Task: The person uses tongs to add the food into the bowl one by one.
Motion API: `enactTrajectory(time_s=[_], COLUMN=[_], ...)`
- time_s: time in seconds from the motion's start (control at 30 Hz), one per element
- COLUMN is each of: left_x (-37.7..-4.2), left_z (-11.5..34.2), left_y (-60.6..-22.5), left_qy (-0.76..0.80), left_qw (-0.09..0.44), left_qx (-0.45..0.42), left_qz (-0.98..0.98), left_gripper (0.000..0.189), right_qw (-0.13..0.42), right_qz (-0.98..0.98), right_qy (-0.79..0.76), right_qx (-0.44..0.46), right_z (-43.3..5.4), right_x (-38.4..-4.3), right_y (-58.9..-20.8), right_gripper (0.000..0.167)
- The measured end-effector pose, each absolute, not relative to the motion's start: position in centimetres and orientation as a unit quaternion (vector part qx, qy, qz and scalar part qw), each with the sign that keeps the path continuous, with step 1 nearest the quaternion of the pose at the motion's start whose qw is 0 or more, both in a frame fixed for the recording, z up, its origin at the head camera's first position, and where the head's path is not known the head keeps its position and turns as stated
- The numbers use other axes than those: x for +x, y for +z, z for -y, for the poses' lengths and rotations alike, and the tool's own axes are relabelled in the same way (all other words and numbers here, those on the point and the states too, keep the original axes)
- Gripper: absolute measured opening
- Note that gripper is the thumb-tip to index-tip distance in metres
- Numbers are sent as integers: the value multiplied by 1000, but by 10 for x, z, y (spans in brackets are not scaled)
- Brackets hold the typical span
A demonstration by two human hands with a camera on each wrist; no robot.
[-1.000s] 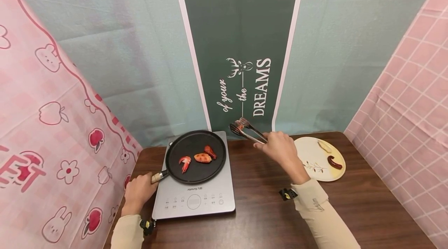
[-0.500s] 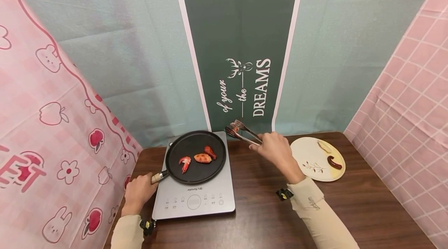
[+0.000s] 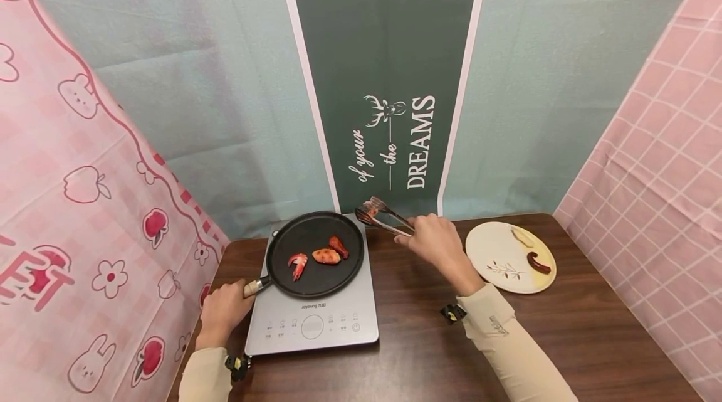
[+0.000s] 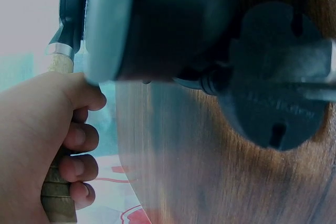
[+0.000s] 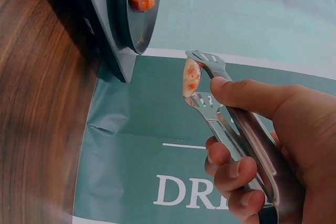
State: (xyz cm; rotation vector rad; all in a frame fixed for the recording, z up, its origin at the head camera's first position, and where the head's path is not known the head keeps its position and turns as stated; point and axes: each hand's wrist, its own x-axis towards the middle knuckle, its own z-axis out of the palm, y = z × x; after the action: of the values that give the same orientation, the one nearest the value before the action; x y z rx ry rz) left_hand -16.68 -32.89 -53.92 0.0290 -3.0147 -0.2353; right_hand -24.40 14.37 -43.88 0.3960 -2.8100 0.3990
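Note:
My left hand (image 3: 227, 306) grips the wooden handle (image 4: 58, 203) of a round black frying pan (image 3: 301, 232), fingers wrapped round it. On the pan lie a red shrimp (image 3: 297, 266), a browned chicken wing (image 3: 326, 256) and a dark red drumstick-like piece (image 3: 338, 246). My right hand (image 3: 435, 244) holds metal tongs (image 5: 254, 145), thumb on one arm and fingers round the other. Pinched between the slotted tong ends is a pale food piece with reddish-brown spots (image 5: 191, 77); its kind is unclear. The tongs are raised beside the pan's far right rim.
The pan sits on a silver induction cooker (image 3: 338, 311) on the brown wooden table (image 3: 417, 339). To the right, a cream plate (image 3: 485, 254) bears a dark curved sausage (image 3: 538, 263) and a pale yellowish piece (image 3: 522, 238). Fabric hangings (image 3: 225, 107) stand close behind the table.
My right hand has moved left and slightly down with the tongs and the food piece, closer to the pan. My left hand stays on the pan handle.

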Motion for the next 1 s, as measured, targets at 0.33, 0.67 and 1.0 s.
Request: enactTrajectory(time_s=[0.33, 0.67, 1.0], left_x=[-165, -166, -167], left_z=[330, 330, 330], left_y=[-541, -541, -541], left_qy=[-77, -79, -80], left_qw=[64, 56, 60], left_qx=[7, 10, 11], left_qz=[995, 995, 995], left_gripper=[25, 25, 24], right_qw=[130, 125, 112], right_qz=[971, 969, 972], right_qy=[135, 133, 128], right_qx=[149, 164, 164], right_z=[-133, -122, -110], right_x=[-247, -247, -249], right_y=[-437, -435, -433], right_gripper=[35, 34, 34])
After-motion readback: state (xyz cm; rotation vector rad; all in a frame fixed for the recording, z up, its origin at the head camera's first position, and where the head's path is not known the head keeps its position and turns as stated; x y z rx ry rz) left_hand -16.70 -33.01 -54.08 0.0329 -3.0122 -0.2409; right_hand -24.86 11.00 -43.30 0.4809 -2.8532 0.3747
